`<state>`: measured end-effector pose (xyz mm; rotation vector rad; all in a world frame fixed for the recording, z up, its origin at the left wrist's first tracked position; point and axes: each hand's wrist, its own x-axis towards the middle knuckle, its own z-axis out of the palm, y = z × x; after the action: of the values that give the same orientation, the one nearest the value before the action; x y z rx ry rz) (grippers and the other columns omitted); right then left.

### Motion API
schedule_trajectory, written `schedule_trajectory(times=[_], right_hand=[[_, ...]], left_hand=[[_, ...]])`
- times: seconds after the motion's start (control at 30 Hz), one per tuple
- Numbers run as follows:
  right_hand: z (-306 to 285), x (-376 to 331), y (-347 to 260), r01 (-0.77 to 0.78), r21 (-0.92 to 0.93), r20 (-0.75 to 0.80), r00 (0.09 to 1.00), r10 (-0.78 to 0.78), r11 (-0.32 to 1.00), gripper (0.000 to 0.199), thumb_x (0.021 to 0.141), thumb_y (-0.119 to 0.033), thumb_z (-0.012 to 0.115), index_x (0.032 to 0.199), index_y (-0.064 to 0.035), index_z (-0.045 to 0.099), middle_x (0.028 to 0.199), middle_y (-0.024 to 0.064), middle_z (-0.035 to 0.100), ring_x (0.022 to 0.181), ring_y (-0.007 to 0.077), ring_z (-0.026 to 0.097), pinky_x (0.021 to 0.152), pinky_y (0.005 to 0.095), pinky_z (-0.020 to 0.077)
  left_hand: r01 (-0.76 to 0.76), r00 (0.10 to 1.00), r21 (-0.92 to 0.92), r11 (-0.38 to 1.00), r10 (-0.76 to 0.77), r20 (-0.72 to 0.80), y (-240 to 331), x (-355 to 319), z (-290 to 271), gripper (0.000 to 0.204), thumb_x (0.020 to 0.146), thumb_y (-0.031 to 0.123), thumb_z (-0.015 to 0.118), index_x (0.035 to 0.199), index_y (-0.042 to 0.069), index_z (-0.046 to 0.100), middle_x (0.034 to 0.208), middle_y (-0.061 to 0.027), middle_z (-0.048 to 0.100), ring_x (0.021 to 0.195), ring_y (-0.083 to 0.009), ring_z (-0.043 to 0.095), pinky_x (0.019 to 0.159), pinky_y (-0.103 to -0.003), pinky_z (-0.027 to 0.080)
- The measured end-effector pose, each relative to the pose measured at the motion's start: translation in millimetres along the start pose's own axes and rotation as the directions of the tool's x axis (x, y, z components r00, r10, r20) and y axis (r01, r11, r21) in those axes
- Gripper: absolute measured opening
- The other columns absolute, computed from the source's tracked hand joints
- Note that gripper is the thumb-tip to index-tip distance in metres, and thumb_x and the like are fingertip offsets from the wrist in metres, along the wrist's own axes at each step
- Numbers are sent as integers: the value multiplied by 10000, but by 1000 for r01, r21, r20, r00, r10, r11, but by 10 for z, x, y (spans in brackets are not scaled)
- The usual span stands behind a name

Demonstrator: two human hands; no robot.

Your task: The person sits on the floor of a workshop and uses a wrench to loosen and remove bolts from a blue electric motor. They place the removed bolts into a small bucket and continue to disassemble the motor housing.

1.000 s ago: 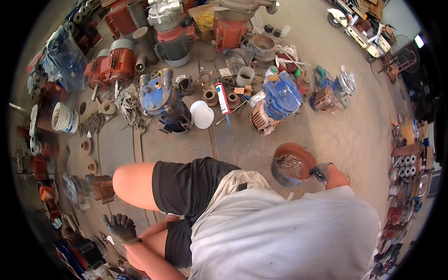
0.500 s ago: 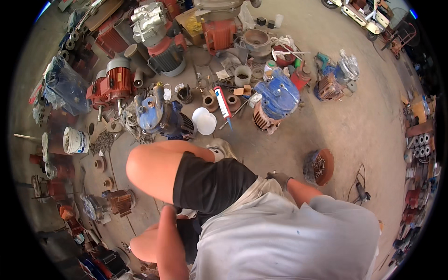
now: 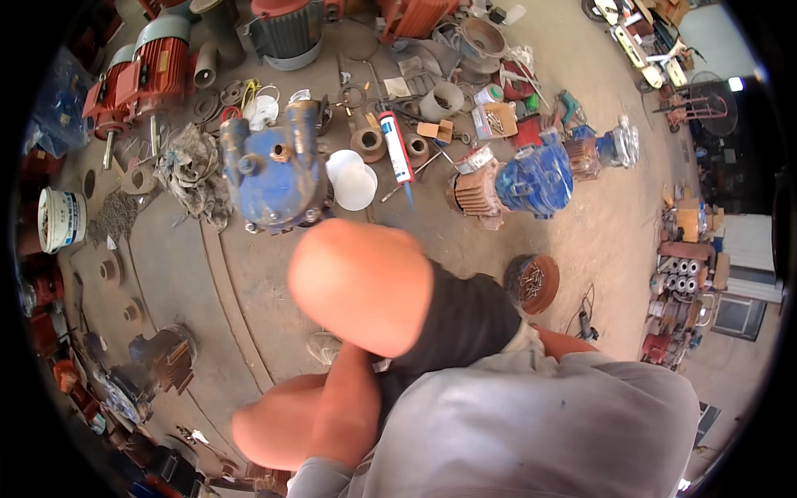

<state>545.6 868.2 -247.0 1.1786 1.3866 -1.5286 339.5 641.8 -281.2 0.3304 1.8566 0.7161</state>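
Observation:
Neither hand shows now. My left forearm [image 3: 344, 407] reaches up between my legs and its hand is hidden behind my raised knee [image 3: 357, 286]. Only a bit of my right forearm [image 3: 564, 341] shows past my hip, its hand hidden by my thigh. Beyond the knee stands a blue gear unit [image 3: 270, 178]. A blue gearmotor [image 3: 535, 180] with a rusty motor end lies to the right. Between them are two white round lids [image 3: 355, 184] and a sealant cartridge [image 3: 395, 147] with a blue nozzle. A brown bowl [image 3: 548, 286] of bolts sits nearest my right arm.
Red motors [image 3: 158, 70] stand at the far left, near grey rags [image 3: 193, 166]. A white bucket [image 3: 62, 217] is at the left edge. A corded tool [image 3: 586, 326] lies beyond the bowl. A green drill [image 3: 570, 108] and a hand cart [image 3: 693, 109] are farther right.
My view has shifted, and my knee now rises larger in the middle. The gloved right hand, seen at my hip before, is now hidden. The far blue gearmotor appears turned on its side.

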Motion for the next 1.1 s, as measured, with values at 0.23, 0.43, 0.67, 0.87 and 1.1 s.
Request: schedule_trajectory(times=[0.23,0.43,0.67,0.87,1.1], right_hand=[[-794,-1573,625,-148,24,-314,938,148,989,385,1087,-398,565,1226,-97,762,1021,62,770,896,237,711,814,397,582],[-1482,-2221,2073,-182,226,-424,866,265,957,376,1082,-380,570,1227,-92,763,1048,66,773,925,244,718,838,402,587],[-2085,-2151,3673,-67,525,-379,874,303,848,366,1076,-360,576,1229,-85,764,1079,71,777,960,253,726,867,407,592],[-2293,-1267,4203,69,763,-236,955,178,642,358,1071,-342,581,1230,-79,764,1105,75,780,989,260,734,892,412,597],[-2545,-1350,2507,424,690,-352,905,-239,587,213,1068,-181,573,1177,-107,741,996,79,763,840,204,740,706,361,602]], left_hand=[[-315,942,287,905,261,211,1100,362,908,609,978,695,637,1175,130,752,1022,-81,738,833,-270,700,735,-447,559],[-303,953,532,791,233,196,1430,516,1695,636,981,702,630,1192,115,755,1065,-82,743,868,-265,705,774,-442,561],[-166,986,731,662,110,124,1715,462,2089,668,986,711,621,1212,98,757,1115,-82,750,910,-258,712,819,-436,563],[-18,987,840,543,-123,100,2150,92,1721,695,989,719,613,1230,84,760,1157,-83,755,945,-252,718,858,-431,565],[138,880,877,459,-463,104,2872,-853,577,727,993,728,604,1250,66,763,1207,-84,761,986,-246,724,904,-425,568]])
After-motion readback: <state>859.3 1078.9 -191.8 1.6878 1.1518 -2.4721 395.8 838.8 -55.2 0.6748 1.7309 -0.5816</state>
